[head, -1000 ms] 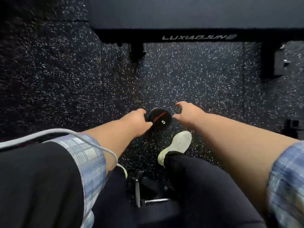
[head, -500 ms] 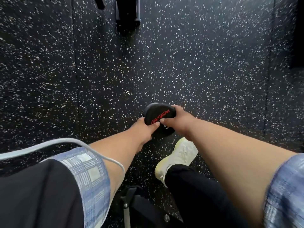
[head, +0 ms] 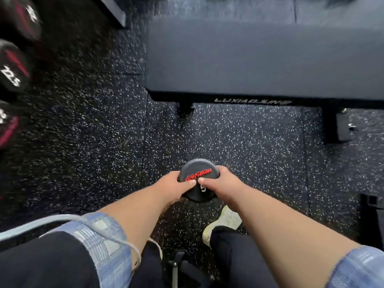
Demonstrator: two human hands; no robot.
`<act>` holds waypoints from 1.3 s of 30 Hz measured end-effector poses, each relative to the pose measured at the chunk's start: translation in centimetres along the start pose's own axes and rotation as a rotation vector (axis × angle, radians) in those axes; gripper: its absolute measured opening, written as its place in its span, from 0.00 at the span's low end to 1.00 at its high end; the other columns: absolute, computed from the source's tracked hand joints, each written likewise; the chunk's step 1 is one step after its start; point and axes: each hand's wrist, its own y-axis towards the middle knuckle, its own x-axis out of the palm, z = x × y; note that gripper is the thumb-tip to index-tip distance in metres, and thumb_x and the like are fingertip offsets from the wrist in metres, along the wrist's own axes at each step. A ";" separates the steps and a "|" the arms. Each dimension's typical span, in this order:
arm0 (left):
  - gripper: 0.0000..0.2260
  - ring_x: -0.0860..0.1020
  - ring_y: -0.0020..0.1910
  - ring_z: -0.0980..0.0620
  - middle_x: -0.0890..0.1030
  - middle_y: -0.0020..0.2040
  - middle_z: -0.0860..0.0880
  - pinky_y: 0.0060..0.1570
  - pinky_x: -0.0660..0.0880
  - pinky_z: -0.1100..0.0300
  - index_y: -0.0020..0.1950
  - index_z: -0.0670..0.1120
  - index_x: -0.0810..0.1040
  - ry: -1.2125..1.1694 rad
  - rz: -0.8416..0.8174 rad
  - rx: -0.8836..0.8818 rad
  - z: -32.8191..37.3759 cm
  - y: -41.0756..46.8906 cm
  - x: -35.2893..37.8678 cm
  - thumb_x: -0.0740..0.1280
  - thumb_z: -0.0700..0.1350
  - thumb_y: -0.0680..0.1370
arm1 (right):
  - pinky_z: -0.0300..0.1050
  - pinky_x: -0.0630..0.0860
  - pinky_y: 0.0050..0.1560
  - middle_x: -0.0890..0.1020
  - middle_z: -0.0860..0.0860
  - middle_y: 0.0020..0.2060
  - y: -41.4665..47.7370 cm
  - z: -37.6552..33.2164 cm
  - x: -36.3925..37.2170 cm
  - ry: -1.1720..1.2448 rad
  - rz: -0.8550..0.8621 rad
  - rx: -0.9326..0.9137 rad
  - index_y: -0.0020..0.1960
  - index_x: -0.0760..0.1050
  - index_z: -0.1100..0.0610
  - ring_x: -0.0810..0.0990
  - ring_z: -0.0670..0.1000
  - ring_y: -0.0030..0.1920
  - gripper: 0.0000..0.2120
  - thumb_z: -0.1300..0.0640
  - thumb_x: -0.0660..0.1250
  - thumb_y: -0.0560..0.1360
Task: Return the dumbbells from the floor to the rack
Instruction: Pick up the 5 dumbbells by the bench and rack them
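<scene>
Speckled rubber floor [head: 93, 142] fills the view, and across the top runs a dark padded bench [head: 259, 59] on its black frame. Over at the far left edge, blurred, sit the round ends of racked dumbbells [head: 12, 75], one marked 22.5 — that looks like the rack side, so that is where this one has to go.

Now the action: the dumbbell [head: 198, 173], end-on to the camera, red lettering and a 5 on its face, is held in front of the knees, with a pale shoe [head: 225, 220] just below it. Whether it is clear of the floor is hard to tell. The left hand [head: 176, 188] is clamped on its left rim, the right hand [head: 220, 187] is clamped on its right rim, thumbs meeting over the face.

Good two-sided hold, but it pinches a smooth round head, and that could slip. The better play, I'd say, is to keep it close to the body, keep it off that shoe, turn left toward the rack, and shift one hand to the handle before setting it down.
</scene>
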 end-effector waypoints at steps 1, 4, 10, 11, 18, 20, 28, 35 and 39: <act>0.15 0.82 0.41 0.56 0.83 0.45 0.50 0.37 0.80 0.59 0.58 0.48 0.78 0.021 0.013 0.005 1.5 -2.6 -1.1 0.70 0.52 0.74 | 0.63 0.80 0.57 0.84 0.53 0.52 -2.3 -1.8 -0.2 -0.007 -0.001 -0.018 0.61 0.74 0.49 0.83 0.58 0.54 0.33 0.40 0.76 0.59; 0.17 0.82 0.50 0.49 0.84 0.51 0.48 0.53 0.80 0.49 0.58 0.51 0.78 0.065 0.047 0.043 5.2 -10.1 -4.1 0.72 0.54 0.72 | 0.60 0.81 0.56 0.85 0.56 0.52 -8.7 -6.7 -0.3 -0.011 -0.020 -0.069 0.61 0.75 0.53 0.84 0.57 0.52 0.37 0.39 0.75 0.56; 0.21 0.84 0.45 0.51 0.86 0.46 0.49 0.43 0.81 0.55 0.54 0.50 0.80 -0.081 0.131 0.178 10.6 -23.0 -8.7 0.75 0.57 0.65 | 0.51 0.83 0.36 0.88 0.55 0.42 -20.8 -16.0 -0.3 0.052 -0.072 -0.174 0.51 0.81 0.57 0.87 0.54 0.42 0.25 0.38 0.73 0.65; 0.23 0.84 0.45 0.51 0.87 0.46 0.50 0.47 0.81 0.53 0.53 0.49 0.81 -0.105 0.141 0.205 11.4 -24.8 -9.4 0.75 0.58 0.63 | 0.50 0.83 0.36 0.88 0.55 0.41 -22.6 -17.3 -0.4 0.057 -0.095 -0.192 0.50 0.83 0.58 0.87 0.54 0.42 0.25 0.39 0.73 0.65; 0.23 0.83 0.50 0.41 0.86 0.48 0.40 0.56 0.78 0.42 0.53 0.40 0.81 -0.274 0.242 0.360 16.4 -35.1 -13.9 0.76 0.55 0.66 | 0.52 0.84 0.45 0.88 0.59 0.43 -32.2 -25.3 0.9 0.150 -0.106 -0.325 0.51 0.84 0.64 0.88 0.58 0.45 0.19 0.48 0.77 0.72; 0.19 0.84 0.47 0.42 0.86 0.46 0.40 0.50 0.81 0.48 0.52 0.38 0.82 -0.345 0.261 0.382 17.4 -37.2 -15.0 0.73 0.53 0.72 | 0.58 0.83 0.51 0.88 0.61 0.44 -34.4 -27.3 1.5 0.172 -0.104 -0.337 0.51 0.83 0.65 0.87 0.62 0.48 0.20 0.48 0.77 0.71; 0.42 0.80 0.55 0.41 0.84 0.53 0.43 0.65 0.71 0.47 0.55 0.43 0.82 -0.592 0.438 0.397 20.4 -42.9 -20.4 0.62 0.76 0.59 | 0.50 0.83 0.34 0.88 0.59 0.44 -39.9 -33.5 3.1 0.197 -0.182 -0.494 0.55 0.81 0.61 0.88 0.57 0.41 0.19 0.46 0.74 0.74; 0.36 0.81 0.56 0.39 0.82 0.57 0.37 0.61 0.74 0.46 0.58 0.43 0.83 -1.044 0.338 0.687 21.1 -47.1 -20.2 0.52 0.70 0.75 | 0.67 0.83 0.47 0.85 0.64 0.52 -45.0 -37.2 3.7 0.299 -0.328 -0.672 0.57 0.75 0.61 0.87 0.63 0.49 0.25 0.47 0.76 0.68; 0.21 0.85 0.38 0.49 0.86 0.40 0.46 0.39 0.81 0.59 0.45 0.43 0.84 -1.098 0.352 0.641 19.6 -50.2 -19.9 0.59 0.57 0.79 | 0.69 0.81 0.50 0.84 0.66 0.54 -47.9 -38.4 4.8 0.248 -0.423 -0.732 0.60 0.75 0.65 0.86 0.66 0.50 0.26 0.49 0.74 0.71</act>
